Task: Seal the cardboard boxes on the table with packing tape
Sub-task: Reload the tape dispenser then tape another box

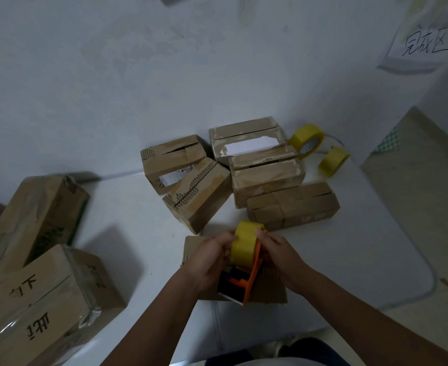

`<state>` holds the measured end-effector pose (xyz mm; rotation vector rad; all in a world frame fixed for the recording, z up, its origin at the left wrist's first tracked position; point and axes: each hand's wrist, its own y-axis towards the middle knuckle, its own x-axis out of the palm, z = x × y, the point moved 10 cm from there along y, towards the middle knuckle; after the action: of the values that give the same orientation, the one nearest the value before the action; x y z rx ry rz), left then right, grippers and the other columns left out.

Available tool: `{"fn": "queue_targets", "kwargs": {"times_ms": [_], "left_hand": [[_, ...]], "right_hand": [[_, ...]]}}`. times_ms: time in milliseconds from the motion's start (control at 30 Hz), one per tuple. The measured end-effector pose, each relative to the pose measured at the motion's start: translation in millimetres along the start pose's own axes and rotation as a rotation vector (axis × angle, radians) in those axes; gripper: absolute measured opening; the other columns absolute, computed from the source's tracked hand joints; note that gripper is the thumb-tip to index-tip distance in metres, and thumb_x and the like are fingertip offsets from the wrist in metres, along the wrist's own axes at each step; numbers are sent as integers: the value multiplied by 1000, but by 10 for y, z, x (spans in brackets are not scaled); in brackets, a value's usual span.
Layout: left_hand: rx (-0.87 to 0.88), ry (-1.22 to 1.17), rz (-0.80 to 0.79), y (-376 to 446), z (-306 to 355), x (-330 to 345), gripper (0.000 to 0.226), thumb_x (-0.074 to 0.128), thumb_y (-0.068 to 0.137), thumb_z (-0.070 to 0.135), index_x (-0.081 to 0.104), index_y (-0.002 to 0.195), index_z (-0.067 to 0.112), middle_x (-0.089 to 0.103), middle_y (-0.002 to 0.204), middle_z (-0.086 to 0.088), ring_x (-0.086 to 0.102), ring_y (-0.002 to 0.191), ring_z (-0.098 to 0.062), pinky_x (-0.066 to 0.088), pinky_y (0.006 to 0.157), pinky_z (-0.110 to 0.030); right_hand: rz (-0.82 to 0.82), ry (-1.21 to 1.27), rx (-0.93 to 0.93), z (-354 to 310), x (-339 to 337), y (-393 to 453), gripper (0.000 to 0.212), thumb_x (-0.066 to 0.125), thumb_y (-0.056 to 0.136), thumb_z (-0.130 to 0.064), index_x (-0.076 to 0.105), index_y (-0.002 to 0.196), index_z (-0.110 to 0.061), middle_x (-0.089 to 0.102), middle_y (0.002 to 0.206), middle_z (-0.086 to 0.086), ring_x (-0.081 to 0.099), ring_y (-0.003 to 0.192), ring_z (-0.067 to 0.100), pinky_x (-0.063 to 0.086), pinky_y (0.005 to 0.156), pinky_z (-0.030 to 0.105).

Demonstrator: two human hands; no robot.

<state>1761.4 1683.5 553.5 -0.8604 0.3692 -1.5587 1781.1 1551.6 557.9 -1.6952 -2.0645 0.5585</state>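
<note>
White table [127, 207] against a pale wall. At 6 o'clock, both hands grasp one orange tape dispenser [246, 276] over a cardboard box [270, 289]: left hand [212, 257] and right hand [278, 249] curled round its yellow roll [244, 241]. Five small boxes [265, 180] cluster at 12, two spare tape rolls [320, 149] at 1, three large boxes [32, 260] at 9.

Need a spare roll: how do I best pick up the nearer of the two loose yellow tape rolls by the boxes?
The nearer tape roll stands on edge, apart from the other roll and the boxes. Come down from above, probably, and pinch its flat sides across the width; the top of the rim is free and the core hole faces sideways.
</note>
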Motion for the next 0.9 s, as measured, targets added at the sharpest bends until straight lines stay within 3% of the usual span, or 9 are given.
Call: {"fn": "queue_targets", "kwargs": {"times_ms": [133,233,333,467,600,667,733,833,900], "left_hand": [[-2,-39,11,14,38,-37,34,62,95,23,62,127,10,71,117,-14,65,114,-30,51,101,-43],[11,-65,-13,-21,61,-13,27,57,97,17,64,123,10,71,116,-16,65,114,-31,53,98,-40],[24,-56,0,-34,60,-12,23,55,98,16,66,118,12,72,114,-15,66,109,-28,54,93,-37],[15,-10,54,-23,22,-53,16,54,94,15,65,104,10,64,110,-17,59,103,-30,49,87,-39],[28,4,41,-41,25,-54,19,50,91,8,63,105,9,60,108,-20,56,99,-30,48,81,-37],[29,4,28,-76,33,-40,36,47,88,1,67,115,10,62,104,-16,57,95,-28,51,73,-32],[19,-2,16,-92,15,-27,37,48,89,6,67,121,11,65,99,-13,59,90,-24,50,70,-30],[12,19,19,-65,-18,-58,33,53,95,23,67,123,12,71,102,-11,65,90,-20,50,79,-32],[20,34,18,-51,-25,-75,32,53,96,22,66,124,17,71,102,-11,65,90,-19,50,81,-33]], "right_hand": [[-28,30,30,33,11,6,34,50,97,-39,68,106,-12,71,106,14,68,102,28,53,93,42],[-22,27,35,24,18,-8,36,50,97,-40,68,106,-10,71,104,14,68,100,28,54,87,38],[-13,20,31,25,22,-19,37,50,97,-41,67,104,-9,68,106,20,66,102,31,53,92,42],[-1,14,-21,-11,63,-43,84,57,79,-64,55,111,13,55,112,37,57,107,47,45,98,59],[-34,9,-70,-34,141,-53,112,60,59,-85,52,110,15,50,108,41,51,105,53,43,94,62],[-23,25,-76,-37,139,-63,106,59,66,-80,52,111,15,50,110,41,51,106,53,43,95,61],[-10,39,-65,-33,133,-83,97,59,71,-73,52,110,15,50,111,42,52,107,52,43,95,60],[-2,31,-51,8,116,-71,101,61,67,-78,53,108,15,50,110,41,54,107,51,44,96,60],[-1,26,-40,-12,118,-92,85,60,78,-69,58,108,10,53,112,39,56,107,48,45,97,59]]}}
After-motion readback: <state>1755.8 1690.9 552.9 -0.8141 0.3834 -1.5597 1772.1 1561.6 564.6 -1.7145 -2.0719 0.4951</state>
